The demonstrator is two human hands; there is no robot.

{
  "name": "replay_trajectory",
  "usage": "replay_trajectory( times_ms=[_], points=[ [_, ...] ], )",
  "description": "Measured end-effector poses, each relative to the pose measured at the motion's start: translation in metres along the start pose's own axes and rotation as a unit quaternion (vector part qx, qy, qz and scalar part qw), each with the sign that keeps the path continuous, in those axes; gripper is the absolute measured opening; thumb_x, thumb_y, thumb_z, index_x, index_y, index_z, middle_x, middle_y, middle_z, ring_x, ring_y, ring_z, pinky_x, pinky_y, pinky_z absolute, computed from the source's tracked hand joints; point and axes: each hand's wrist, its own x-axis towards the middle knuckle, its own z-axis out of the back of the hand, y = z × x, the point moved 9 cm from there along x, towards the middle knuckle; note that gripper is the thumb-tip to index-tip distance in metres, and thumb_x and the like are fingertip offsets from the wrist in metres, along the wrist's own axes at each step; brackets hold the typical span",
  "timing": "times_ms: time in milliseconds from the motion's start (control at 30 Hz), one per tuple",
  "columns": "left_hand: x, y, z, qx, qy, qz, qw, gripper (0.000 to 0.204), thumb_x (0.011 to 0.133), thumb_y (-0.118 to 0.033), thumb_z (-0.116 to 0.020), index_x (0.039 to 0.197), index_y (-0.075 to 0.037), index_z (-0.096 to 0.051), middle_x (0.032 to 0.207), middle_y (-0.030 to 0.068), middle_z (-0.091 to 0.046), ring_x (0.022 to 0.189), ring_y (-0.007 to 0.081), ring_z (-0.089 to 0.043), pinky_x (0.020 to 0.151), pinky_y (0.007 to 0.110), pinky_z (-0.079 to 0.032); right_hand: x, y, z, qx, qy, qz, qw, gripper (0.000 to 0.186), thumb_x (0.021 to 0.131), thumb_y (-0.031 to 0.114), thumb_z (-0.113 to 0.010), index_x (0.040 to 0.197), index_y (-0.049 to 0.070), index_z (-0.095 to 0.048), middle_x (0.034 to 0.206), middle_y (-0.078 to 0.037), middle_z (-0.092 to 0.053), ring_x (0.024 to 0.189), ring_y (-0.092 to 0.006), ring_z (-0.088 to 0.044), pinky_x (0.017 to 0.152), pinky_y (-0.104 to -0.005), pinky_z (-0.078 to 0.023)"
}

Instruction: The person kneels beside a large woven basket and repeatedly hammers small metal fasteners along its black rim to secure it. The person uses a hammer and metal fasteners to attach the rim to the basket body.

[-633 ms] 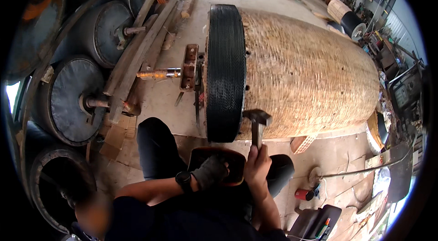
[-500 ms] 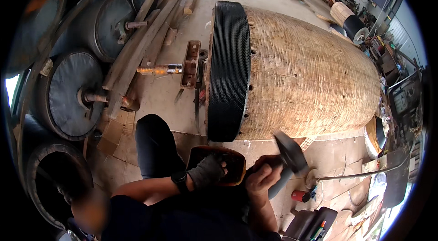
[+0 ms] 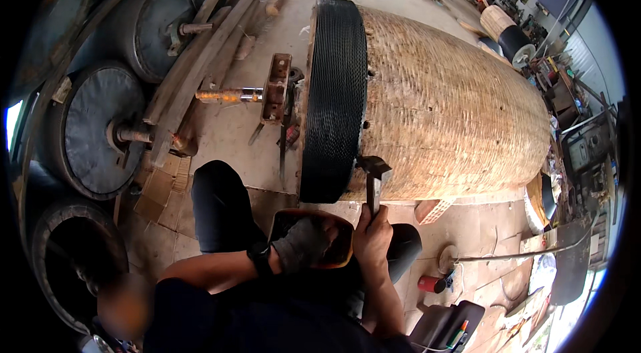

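My right hand (image 3: pixel 372 239) is wrapped round the handle of a hammer (image 3: pixel 372 194), held upright. The hammer's head is in front of the large drum (image 3: pixel 454 99), by the edge of its black band; whether they touch I cannot tell. The drum has a rough tan, wood-like surface, with a ribbed black band (image 3: pixel 332 99) round its left end. My left hand (image 3: pixel 302 245), in a grey glove with bare fingertips, reaches into a dark tub (image 3: pixel 346 259) with an orange-brown rim. Its fingers are curled in shadow, and what they hold is hidden.
Several dark metal rollers (image 3: pixel 100 129) with shafts are stacked at left beside long wooden beams (image 3: pixel 207 62). A rusty bracket (image 3: pixel 276 89) is by the drum's left end. At lower right are a red can (image 3: pixel 431 283), a dark case (image 3: pixel 461 323) and a long rod (image 3: pixel 514 257).
My right hand has moved up and slightly left, swinging the hammer from tilted right to upright in front of the drum. My left hand has gone a little deeper into the tub.
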Motion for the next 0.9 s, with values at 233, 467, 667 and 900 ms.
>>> replay_trajectory(
  times_ms=[233, 467, 667, 900],
  points=[
    [0.030, 0.004, 0.059, 0.058, -0.116, 0.010, 0.992, 0.017, 0.076, -0.013, -0.067, 0.087, -0.005, -0.056, 0.091, 0.0128, -0.057, 0.079, 0.0293, -0.059, 0.067, 0.041, -0.048, -0.031, 0.018, 0.060, 0.230, -0.193, 0.126, 0.945, 0.025, 0.103, 0.021, -0.048, 0.091, 0.000, -0.054, 0.066, -0.006, -0.056, 0.056, -0.0177, -0.055, 0.051, -0.0318, -0.044],
    [0.062, 0.023, 0.141, -0.024, -0.344, -0.013, 0.939, 0.016, 0.080, -0.003, -0.064, 0.093, -0.003, -0.055, 0.093, 0.0107, -0.058, 0.071, 0.0259, -0.059, 0.062, 0.041, -0.047, -0.020, -0.010, 0.009, 0.059, -0.020, 0.015, 0.998, 0.020, 0.097, 0.016, -0.064, 0.092, 0.000, -0.053, 0.064, -0.023, -0.061, 0.059, -0.0445, -0.063, 0.047, -0.0482, -0.046],
    [0.105, 0.034, 0.187, 0.196, -0.429, -0.130, 0.872, 0.033, 0.073, -0.005, -0.070, 0.104, -0.003, -0.059, 0.105, 0.0139, -0.059, 0.091, 0.0332, -0.061, 0.075, 0.047, -0.052, -0.012, 0.010, 0.033, 0.085, -0.125, 0.050, 0.987, 0.010, 0.095, 0.006, -0.060, 0.097, -0.003, -0.057, 0.070, -0.022, -0.064, 0.063, -0.0435, -0.065, 0.054, -0.0460, -0.052],
    [0.127, 0.050, 0.186, 0.266, -0.420, -0.063, 0.866, 0.037, 0.074, -0.003, -0.071, 0.108, -0.011, -0.058, 0.108, 0.0121, -0.056, 0.094, 0.0331, -0.059, 0.076, 0.048, -0.050, -0.020, 0.003, 0.037, 0.174, -0.128, 0.088, 0.972, 0.015, 0.095, 0.011, -0.060, 0.101, -0.003, -0.059, 0.066, -0.019, -0.060, 0.055, -0.0366, -0.065, 0.047, -0.0416, -0.046]
  ],
)
